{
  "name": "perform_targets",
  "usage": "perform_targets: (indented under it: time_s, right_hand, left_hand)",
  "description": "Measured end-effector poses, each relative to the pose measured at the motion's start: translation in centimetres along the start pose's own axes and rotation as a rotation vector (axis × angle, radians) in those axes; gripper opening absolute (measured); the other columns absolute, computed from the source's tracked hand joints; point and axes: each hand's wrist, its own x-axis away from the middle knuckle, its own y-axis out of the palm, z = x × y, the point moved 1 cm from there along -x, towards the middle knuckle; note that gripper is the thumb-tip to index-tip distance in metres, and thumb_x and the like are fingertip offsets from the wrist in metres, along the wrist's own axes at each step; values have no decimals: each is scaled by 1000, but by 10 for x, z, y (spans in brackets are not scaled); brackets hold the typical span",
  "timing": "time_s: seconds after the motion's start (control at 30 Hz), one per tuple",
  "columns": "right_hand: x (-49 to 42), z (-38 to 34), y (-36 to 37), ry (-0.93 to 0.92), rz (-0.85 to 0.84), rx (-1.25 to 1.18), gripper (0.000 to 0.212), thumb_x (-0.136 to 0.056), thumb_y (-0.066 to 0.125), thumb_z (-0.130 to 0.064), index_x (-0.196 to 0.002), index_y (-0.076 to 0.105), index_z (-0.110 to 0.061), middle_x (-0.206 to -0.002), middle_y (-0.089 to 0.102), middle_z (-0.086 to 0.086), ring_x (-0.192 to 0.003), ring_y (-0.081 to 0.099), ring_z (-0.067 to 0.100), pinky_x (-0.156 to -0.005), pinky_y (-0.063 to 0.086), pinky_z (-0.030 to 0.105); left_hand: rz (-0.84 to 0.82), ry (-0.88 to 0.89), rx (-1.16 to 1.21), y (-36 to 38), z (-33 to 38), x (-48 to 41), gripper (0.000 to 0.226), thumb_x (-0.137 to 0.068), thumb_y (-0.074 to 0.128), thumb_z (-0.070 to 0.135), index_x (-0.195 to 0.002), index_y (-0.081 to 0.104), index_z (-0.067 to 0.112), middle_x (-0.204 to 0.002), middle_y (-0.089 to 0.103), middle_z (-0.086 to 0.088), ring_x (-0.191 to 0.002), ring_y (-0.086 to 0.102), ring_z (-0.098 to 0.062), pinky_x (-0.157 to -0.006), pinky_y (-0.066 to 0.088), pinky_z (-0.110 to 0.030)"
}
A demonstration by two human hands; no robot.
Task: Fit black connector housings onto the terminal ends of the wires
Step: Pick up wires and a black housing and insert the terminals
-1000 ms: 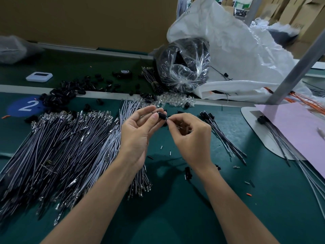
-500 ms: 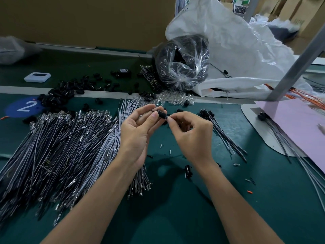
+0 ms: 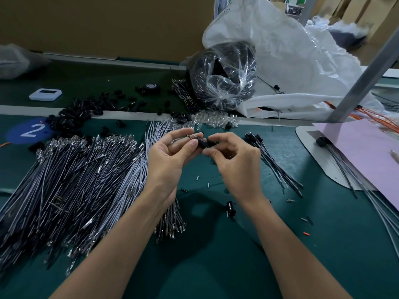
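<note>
Closest in, a stray housing lies on the tabletop, nearer than the black connector housing that both hands hold up. The left hand pinches that housing between thumb and forefinger. The right hand, fingers curled, nips its other end, and a thin wire tip juts from its left side. Seating the terminal looks to be the step in hand; next, a firm push until it locks seems called for. The housing is small, dark and barrel-shaped. Left of it sprawls the wire pile; right of it, finished wires; beyond it to the left, loose housings.
</note>
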Motion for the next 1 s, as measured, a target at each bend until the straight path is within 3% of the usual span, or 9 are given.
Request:
perform_targets:
  time_s: [0.07,0.2,0.43,0.5,0.63,0.77,0.9,1.0]
  right_hand:
    - [0,0,-1,7,-5,-15,18,-79,79,-7,-96,73,-9,-77,75,-3,-70,69,4,-68,53,18]
    - [1,-3,0,-26,37,1,11,-83,75,-6,-93,73,-9,-78,71,-10,-73,67,0,-70,49,11]
    - [1,-7,-2,-161,66,147,2,-84,74,-7,-82,74,-7,-75,67,0,-66,57,7,-65,44,9]
    - [1,-7,-4,-154,88,159,4,-84,73,-9,-80,73,-8,-74,66,-2,-64,56,7,-64,46,14]
    - [3,-7,-2,-139,83,201,8,-85,70,-13,-79,73,-8,-73,66,-1,-65,58,17,-62,51,36]
    - [3,-5,-1,-144,76,194,13,-87,67,-17,-81,74,-7,-73,66,1,-67,59,21,-62,51,44]
    - [3,-5,-1,-168,86,217,14,-88,66,-16,-82,75,-6,-73,67,1,-69,60,22,-63,51,42]
    - [1,-4,-2,-167,74,173,7,-87,70,-10,-86,76,-6,-77,69,0,-70,60,18,-66,52,33]
  left_hand:
    - [-13,-11,-25,-1,0,0,23,-86,63,-4,-108,63,2,-94,76,-9,-91,73,-19,-75,56,-21]
    - [2,-27,109,0,1,0,35,-74,68,4,-108,62,1,-95,75,-12,-92,73,-22,-78,57,-25]
    - [39,-38,241,0,2,-1,34,-72,66,3,-106,62,1,-93,76,-10,-89,73,-18,-75,57,-23]
    - [34,-35,206,1,2,-1,35,-72,67,3,-107,62,1,-94,75,-11,-90,73,-19,-76,57,-23]
    - [18,-60,232,1,0,0,36,-72,66,2,-108,62,1,-96,75,-11,-92,72,-20,-77,57,-23]
    - [0,-69,255,1,1,0,35,-72,66,2,-107,62,1,-96,75,-11,-91,73,-20,-77,57,-23]
    - [-10,-69,228,4,-1,1,34,-72,67,3,-106,63,1,-97,75,-12,-90,73,-22,-76,57,-24]
    - [-7,-57,220,3,0,1,34,-72,66,3,-106,63,1,-97,75,-12,-91,72,-21,-76,57,-23]
